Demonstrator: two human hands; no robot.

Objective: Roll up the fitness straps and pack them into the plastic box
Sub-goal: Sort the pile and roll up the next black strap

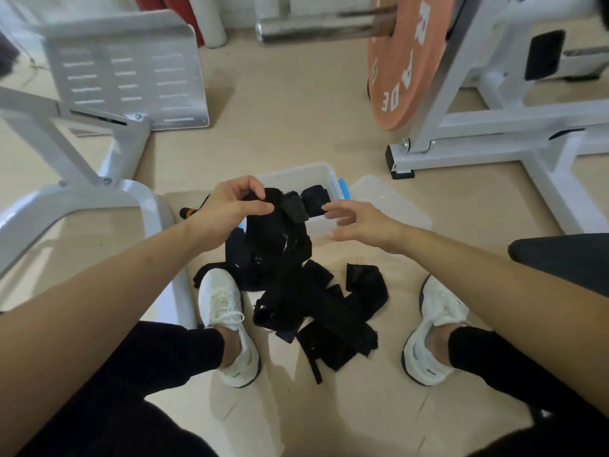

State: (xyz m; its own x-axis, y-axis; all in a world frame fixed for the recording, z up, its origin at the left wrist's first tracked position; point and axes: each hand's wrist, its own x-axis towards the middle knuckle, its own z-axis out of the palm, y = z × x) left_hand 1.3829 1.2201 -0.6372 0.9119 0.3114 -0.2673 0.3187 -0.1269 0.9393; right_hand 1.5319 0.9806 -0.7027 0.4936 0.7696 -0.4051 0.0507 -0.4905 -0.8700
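A pile of black fitness straps (316, 308) lies on the floor between my two white shoes. My left hand (227, 209) pinches the top of one black strap (276, 232), which hangs down to the pile. My right hand (359, 222) hovers just right of it with loosely spread fingers, holding nothing, its fingertips close to the strap's folded end. Behind the hands stands the clear plastic box (296, 176) with blue latches; a rolled black strap (316, 197) lies inside it.
The box's clear lid (389, 202) lies on the floor to its right. White gym machine frames stand at left (82, 189) and right (494, 153), with an orange weight plate (405, 67) on a bar. A black padded seat (566, 255) is at right.
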